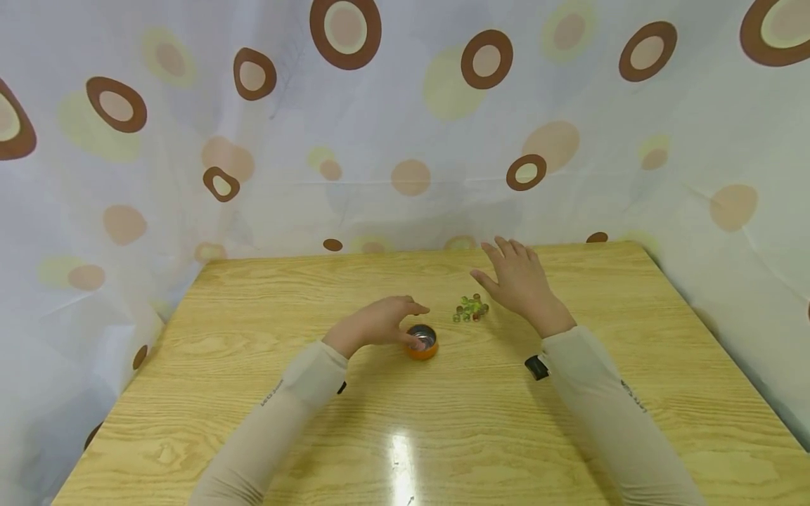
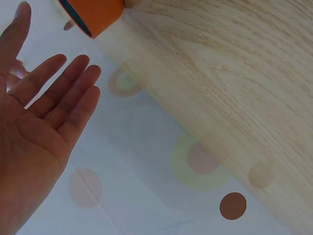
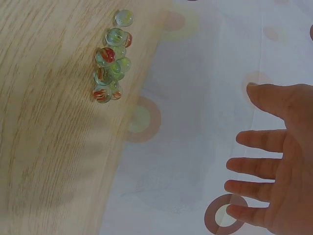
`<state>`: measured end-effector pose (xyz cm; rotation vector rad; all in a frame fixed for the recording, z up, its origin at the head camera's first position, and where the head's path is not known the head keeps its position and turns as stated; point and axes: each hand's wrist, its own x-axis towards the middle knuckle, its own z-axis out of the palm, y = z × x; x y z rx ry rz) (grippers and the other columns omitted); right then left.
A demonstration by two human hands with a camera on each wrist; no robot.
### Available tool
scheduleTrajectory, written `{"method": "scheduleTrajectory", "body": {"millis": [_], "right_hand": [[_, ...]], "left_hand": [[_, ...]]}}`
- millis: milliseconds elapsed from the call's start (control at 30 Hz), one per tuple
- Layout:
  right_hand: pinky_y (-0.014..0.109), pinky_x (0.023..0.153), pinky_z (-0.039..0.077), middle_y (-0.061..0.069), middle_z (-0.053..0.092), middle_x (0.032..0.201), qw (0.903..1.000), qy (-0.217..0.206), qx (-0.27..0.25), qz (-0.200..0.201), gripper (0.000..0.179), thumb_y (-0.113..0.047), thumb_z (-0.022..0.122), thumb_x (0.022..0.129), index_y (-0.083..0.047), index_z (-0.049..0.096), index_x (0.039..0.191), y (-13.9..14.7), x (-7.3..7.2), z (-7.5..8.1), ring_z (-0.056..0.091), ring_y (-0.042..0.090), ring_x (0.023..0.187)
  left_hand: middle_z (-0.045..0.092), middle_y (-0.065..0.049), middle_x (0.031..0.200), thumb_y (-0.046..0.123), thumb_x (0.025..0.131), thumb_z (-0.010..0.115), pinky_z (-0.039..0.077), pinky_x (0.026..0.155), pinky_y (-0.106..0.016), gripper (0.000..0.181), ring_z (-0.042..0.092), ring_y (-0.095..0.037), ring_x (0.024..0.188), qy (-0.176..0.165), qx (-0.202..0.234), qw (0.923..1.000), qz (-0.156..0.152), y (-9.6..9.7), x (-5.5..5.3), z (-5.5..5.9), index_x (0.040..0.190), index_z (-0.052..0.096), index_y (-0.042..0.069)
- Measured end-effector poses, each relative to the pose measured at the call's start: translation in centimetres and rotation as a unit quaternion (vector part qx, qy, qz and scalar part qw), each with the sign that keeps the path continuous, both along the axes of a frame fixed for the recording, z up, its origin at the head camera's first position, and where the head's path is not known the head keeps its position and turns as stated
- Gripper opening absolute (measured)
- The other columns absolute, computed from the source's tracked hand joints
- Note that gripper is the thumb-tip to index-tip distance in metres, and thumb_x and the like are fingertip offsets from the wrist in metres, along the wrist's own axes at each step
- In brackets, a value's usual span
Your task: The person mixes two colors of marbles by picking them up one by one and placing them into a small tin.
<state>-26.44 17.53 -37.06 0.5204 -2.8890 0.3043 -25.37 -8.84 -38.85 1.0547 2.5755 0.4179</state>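
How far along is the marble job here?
Little looks done: the clear glass marbles with coloured swirls lie clustered on the yellowish wooden table, outside the round orange bowl with a shiny inside. In hand: nothing; the open left hand is by the bowl, the open right hand near the marbles. Remaining: probably handling the marbles, none being held.

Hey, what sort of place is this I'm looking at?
Probably a screened-off tabletop workspace, perhaps for recording, though the room beyond is hidden. Spotted sheeting hangs behind and at both sides of a wooden table, where a small orange cup and a cluster of marbles sit.
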Motion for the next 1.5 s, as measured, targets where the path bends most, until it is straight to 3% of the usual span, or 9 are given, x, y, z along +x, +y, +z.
{"method": "scheduleTrajectory", "body": {"millis": [500, 833, 1167, 1500], "right_hand": [[0.060, 0.102, 0.030, 0.029, 0.040, 0.141, 0.9998, -0.005, 0.019, 0.002, 0.058, -0.034, 0.055, 0.098, 0.003, 0.042, 0.141, -0.2, 0.8, 0.0, 0.038, 0.046, 0.128], [0.061, 0.101, 0.032, 0.029, 0.042, 0.140, 0.9998, -0.005, 0.019, -0.004, 0.057, -0.034, 0.056, 0.098, 0.002, 0.043, 0.141, 0.0, 0.9, -0.4, 0.039, 0.047, 0.127], [0.061, 0.100, 0.032, 0.029, 0.043, 0.139, 0.9998, -0.003, 0.019, -0.005, 0.057, -0.034, 0.056, 0.098, 0.002, 0.044, 0.141, 0.1, 0.8, -0.6, 0.039, 0.047, 0.126], [0.061, 0.102, 0.030, 0.028, 0.041, 0.141, 0.9996, -0.016, 0.023, -0.009, 0.057, -0.035, 0.054, 0.099, 0.002, 0.043, 0.141, 0.1, 0.9, -0.8, 0.038, 0.047, 0.128]], "left_hand": [[0.058, -0.010, 0.117, 0.030, 0.084, 0.077, 0.046, 0.089, -0.036, 0.060, 0.057, -0.021, 0.100, 0.025, -0.005, 0.9997, 0.002, 0.0, 0.4, -1.4, 0.133, 0.056, 0.005], [0.059, -0.007, 0.108, 0.035, 0.082, 0.077, 0.048, 0.084, -0.035, 0.061, 0.058, -0.019, 0.095, 0.019, -0.012, 0.9997, 0.008, 0.0, 0.4, -2.1, 0.133, 0.057, 0.008], [0.064, -0.009, 0.115, 0.032, 0.082, 0.077, 0.049, 0.083, -0.033, 0.061, 0.059, -0.020, 0.096, -0.004, 0.009, 0.9999, 0.013, -0.1, 0.0, -2.4, 0.133, 0.056, 0.008], [0.061, -0.013, 0.117, 0.025, 0.084, 0.077, 0.050, 0.082, -0.030, 0.059, 0.061, -0.022, 0.097, -0.053, 0.047, 0.9972, 0.025, -0.2, 0.1, -2.6, 0.133, 0.053, 0.003]]}}
